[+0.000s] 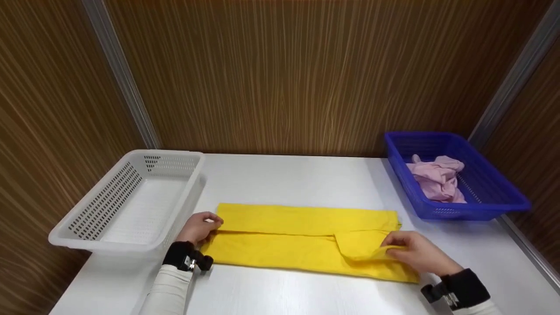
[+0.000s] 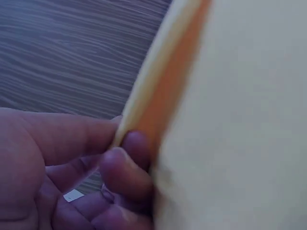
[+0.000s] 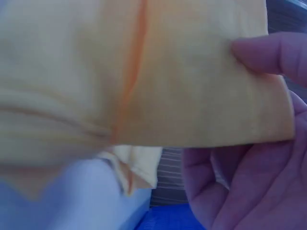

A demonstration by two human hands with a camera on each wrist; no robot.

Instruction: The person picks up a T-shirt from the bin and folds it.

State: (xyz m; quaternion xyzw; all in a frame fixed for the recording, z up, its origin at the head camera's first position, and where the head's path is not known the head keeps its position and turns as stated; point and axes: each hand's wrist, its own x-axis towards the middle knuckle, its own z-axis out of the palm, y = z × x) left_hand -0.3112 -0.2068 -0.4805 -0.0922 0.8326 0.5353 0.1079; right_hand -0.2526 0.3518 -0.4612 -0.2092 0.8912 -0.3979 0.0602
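A yellow garment (image 1: 280, 251) lies folded into a long strip across the white table, with its upper layer doubled over along the far side. At its left end my left hand (image 1: 202, 226) pinches the edge of the folded layer between thumb and fingers, and the left wrist view shows this edge (image 2: 139, 105) close up. My right hand (image 1: 415, 251) pinches the free end of a sleeve-like flap (image 1: 361, 245) near the right end, lifting it a little off the layers below. In the right wrist view the thumb presses on top of this flap (image 3: 206, 96).
To the left stands a white perforated basket (image 1: 183, 205) with nothing seen inside. A blue basket (image 1: 472, 210) at the back right holds a crumpled pink cloth (image 1: 437, 179). Wood-patterned panels (image 1: 280, 78) enclose the table (image 1: 284, 179) at the back and sides.
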